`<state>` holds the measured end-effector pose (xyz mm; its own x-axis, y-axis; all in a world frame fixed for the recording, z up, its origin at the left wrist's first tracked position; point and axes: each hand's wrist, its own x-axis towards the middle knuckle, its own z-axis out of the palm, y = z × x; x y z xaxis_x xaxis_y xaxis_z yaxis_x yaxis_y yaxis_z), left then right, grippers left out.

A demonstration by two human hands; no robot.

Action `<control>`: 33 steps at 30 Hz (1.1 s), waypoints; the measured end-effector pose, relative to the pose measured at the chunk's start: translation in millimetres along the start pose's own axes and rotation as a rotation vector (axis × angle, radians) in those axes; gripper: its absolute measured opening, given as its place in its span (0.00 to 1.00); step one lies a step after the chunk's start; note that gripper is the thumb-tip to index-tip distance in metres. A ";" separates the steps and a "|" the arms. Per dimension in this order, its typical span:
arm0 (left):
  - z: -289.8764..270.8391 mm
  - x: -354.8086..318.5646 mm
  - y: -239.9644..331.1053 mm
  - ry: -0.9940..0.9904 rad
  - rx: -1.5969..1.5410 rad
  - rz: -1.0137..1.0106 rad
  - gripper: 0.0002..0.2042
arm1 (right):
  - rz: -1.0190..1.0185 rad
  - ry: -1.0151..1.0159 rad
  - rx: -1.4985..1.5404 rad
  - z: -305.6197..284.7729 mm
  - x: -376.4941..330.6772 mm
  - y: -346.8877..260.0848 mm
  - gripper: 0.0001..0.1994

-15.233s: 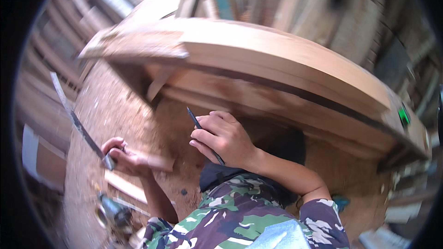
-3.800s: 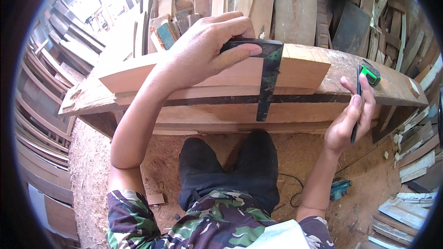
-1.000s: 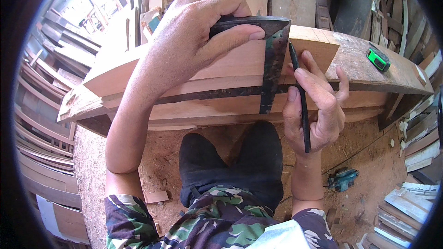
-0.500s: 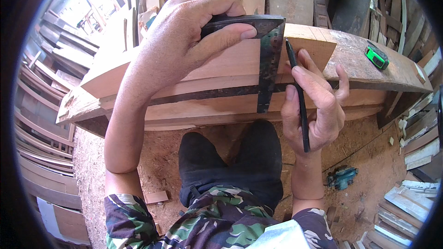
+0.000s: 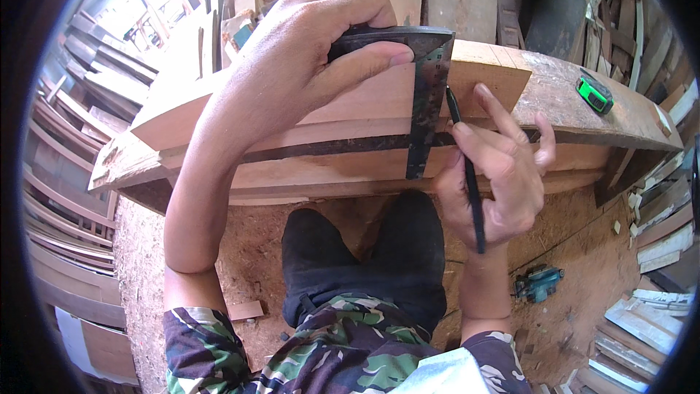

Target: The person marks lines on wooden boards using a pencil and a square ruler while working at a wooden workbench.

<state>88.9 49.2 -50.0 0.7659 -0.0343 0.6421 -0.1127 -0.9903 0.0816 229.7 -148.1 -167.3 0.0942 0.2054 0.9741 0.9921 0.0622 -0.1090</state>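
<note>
My left hand (image 5: 321, 44) is closed round the dark stock of a try square (image 5: 424, 113), thumb on the near side and fingers over the top. The square's stock lies along the top edge of a light wooden board (image 5: 343, 106), and its dark blade hangs down across the board's near face. Between thumb and forefinger my right hand (image 5: 503, 182) grips a black pencil (image 5: 472, 190). The pencil's tip is at the right edge of the blade, against the board's face. The other right-hand fingers are raised, off to the right.
The board rests on a wooden bench (image 5: 561, 95), with a green and black tape measure (image 5: 594, 93) at its right. A teal power tool (image 5: 539, 283) sits on the dusty floor. Stacked planks (image 5: 69, 241) line the left; more boards stand behind and lie at right.
The pencil tip has moved down along the blade's right edge, with my right hand lower. My left hand and the top of the square have shifted slightly right.
</note>
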 end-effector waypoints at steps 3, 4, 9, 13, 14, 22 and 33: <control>-1.5 1.9 3.3 -0.030 -0.021 -0.050 0.17 | -0.009 -0.043 -0.028 -16.8 27.4 -1.6 0.12; -1.5 2.5 4.5 -0.029 -0.033 -0.060 0.17 | -0.017 -0.055 -0.046 -18.9 35.5 0.9 0.12; -0.7 5.0 3.9 0.012 -0.036 -0.005 0.17 | -0.073 0.046 0.023 -20.8 52.5 13.8 0.09; -1.9 7.6 5.2 -0.031 -0.065 -0.048 0.17 | 0.059 0.186 0.185 -22.9 36.5 28.1 0.07; 2.5 9.1 3.2 -0.011 -0.051 -0.020 0.16 | 0.102 0.216 0.232 -22.9 30.9 31.2 0.06; 20.6 31.4 13.9 0.035 0.010 0.074 0.16 | 0.233 0.115 0.269 -29.6 5.3 30.7 0.11; 29.1 32.5 17.2 0.088 -0.056 0.002 0.19 | 0.222 0.165 0.323 -17.2 0.3 34.7 0.08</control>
<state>130.2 27.1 -49.9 0.7074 -0.0218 0.7064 -0.1512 -0.9811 0.1211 265.6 -162.6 -167.4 0.3411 0.0905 0.9356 0.8717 0.3421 -0.3509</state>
